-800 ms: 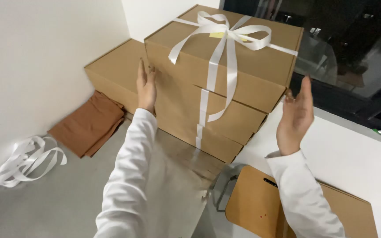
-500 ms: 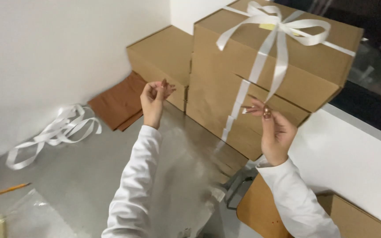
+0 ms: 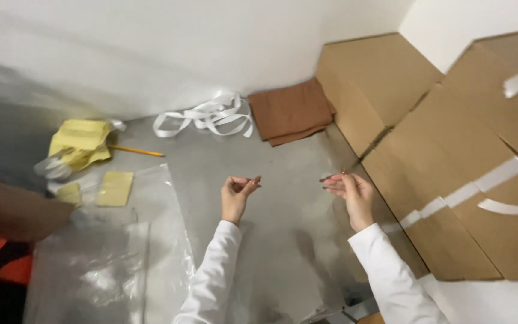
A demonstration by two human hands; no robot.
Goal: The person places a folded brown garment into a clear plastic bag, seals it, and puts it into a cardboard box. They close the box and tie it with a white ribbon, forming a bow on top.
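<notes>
Both of my hands hover over the grey tabletop [image 3: 283, 240], in white sleeves and holding nothing. My left hand [image 3: 238, 195] is palm up with its fingers loosely curled. My right hand [image 3: 350, 195] faces it, fingers half bent and apart, close to the side of a large brown cardboard box [image 3: 451, 168]. That box is tied with a white ribbon [image 3: 499, 174]. A second, lower cardboard box [image 3: 373, 78] stands behind it against the wall.
A folded brown cloth [image 3: 292, 111] and a loose white ribbon [image 3: 211, 117] lie by the wall. At the left are crumpled yellow paper [image 3: 82, 141], a pencil [image 3: 136, 151], yellow notes [image 3: 115, 188] and a clear plastic sheet [image 3: 109, 258]. A blurred brown shape [image 3: 13, 213] sits at the left edge.
My hands have come off the sides of the ribboned boxes and drawn back over the table. The view has swung left and down, bringing the yellow paper and plastic sheet into sight.
</notes>
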